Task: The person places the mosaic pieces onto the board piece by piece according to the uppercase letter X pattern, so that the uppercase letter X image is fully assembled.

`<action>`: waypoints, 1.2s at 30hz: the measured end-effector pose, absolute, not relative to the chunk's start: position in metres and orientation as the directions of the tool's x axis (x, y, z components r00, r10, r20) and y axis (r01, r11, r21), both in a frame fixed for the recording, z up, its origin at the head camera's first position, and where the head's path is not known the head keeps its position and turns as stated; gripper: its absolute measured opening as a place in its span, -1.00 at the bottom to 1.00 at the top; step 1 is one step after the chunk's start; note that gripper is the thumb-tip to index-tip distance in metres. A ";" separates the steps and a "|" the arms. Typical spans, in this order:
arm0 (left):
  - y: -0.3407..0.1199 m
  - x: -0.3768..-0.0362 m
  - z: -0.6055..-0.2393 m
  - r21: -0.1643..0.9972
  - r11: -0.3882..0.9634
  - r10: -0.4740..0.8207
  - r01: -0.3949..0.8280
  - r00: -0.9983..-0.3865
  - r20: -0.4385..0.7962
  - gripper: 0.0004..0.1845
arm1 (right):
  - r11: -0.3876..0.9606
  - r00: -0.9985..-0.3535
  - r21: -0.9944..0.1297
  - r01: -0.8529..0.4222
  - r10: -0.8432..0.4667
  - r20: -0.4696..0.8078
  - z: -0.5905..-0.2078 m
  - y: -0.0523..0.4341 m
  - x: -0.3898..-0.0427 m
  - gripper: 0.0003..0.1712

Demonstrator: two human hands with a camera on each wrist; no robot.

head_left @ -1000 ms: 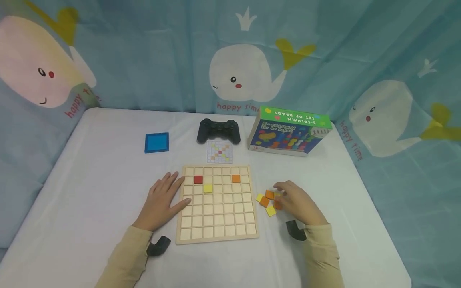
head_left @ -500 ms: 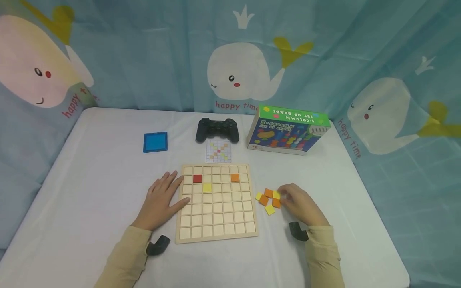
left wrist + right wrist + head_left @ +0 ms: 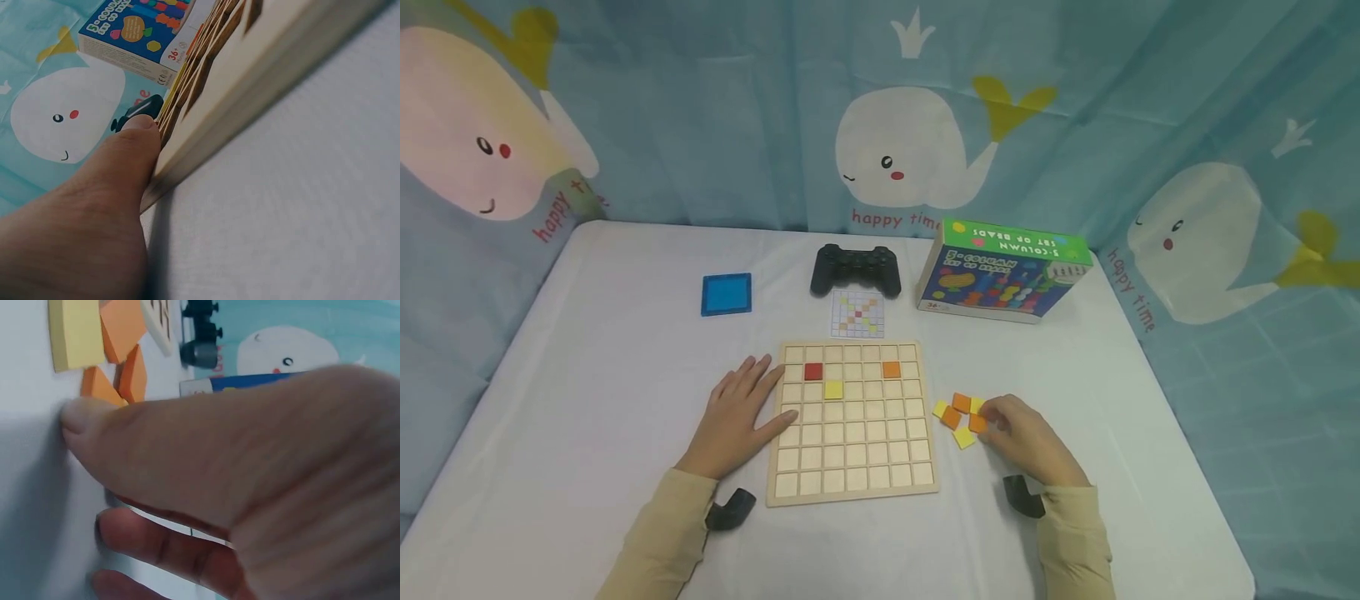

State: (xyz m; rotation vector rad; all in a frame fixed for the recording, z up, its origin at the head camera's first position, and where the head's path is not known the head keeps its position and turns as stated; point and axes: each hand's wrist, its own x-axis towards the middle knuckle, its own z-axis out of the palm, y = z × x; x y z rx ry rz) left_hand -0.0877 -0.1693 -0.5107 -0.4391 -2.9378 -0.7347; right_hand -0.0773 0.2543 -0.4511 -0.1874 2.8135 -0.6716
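A wooden grid board (image 3: 852, 467) lies in front of me with a red tile (image 3: 813, 372), a yellow tile (image 3: 833, 389) and an orange tile (image 3: 891, 369) set in its upper rows. My left hand (image 3: 752, 408) lies flat on the table, its fingers against the board's left edge (image 3: 250, 75). My right hand (image 3: 1000, 417) is curled at a small heap of loose orange and yellow tiles (image 3: 957, 412). In the right wrist view its thumb tip touches an orange tile (image 3: 100, 387). Whether a tile is pinched is hidden.
A small pattern card (image 3: 857, 316) lies just beyond the board, with a black game controller (image 3: 856, 268) behind it. A blue square tile (image 3: 726, 294) sits at the far left, a colourful bead-set box (image 3: 1003, 271) at the far right. A whale-print curtain hangs behind the white table (image 3: 587, 375).
My right hand has drawn back slightly toward me and lowered onto the loose tiles, uncovering a yellow one. The left hand and the board have not moved.
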 end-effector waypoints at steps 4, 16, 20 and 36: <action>-0.169 -0.088 -0.510 0.445 0.846 0.256 0.295 -0.955 0.147 -0.16 | 0.885 -0.962 -0.454 -0.107 -0.208 -0.177 -0.452 0.254 -0.077 -0.77; -0.168 -0.088 -0.507 0.448 0.846 0.253 0.290 -0.957 0.141 -0.16 | 0.814 -0.918 -0.501 -0.294 -0.387 -0.091 -0.430 0.235 -0.088 -0.77; -0.171 -0.086 -0.507 0.445 0.849 0.247 0.286 -0.958 0.144 -0.17 | 0.793 -0.892 -0.507 -0.336 -0.441 -0.099 -0.423 0.205 -0.102 -0.70; -0.171 -0.087 -0.510 0.452 0.842 0.255 0.295 -0.956 0.148 -0.16 | 0.748 -0.780 -0.404 -0.527 -0.614 -0.119 -0.436 0.125 -0.144 -0.75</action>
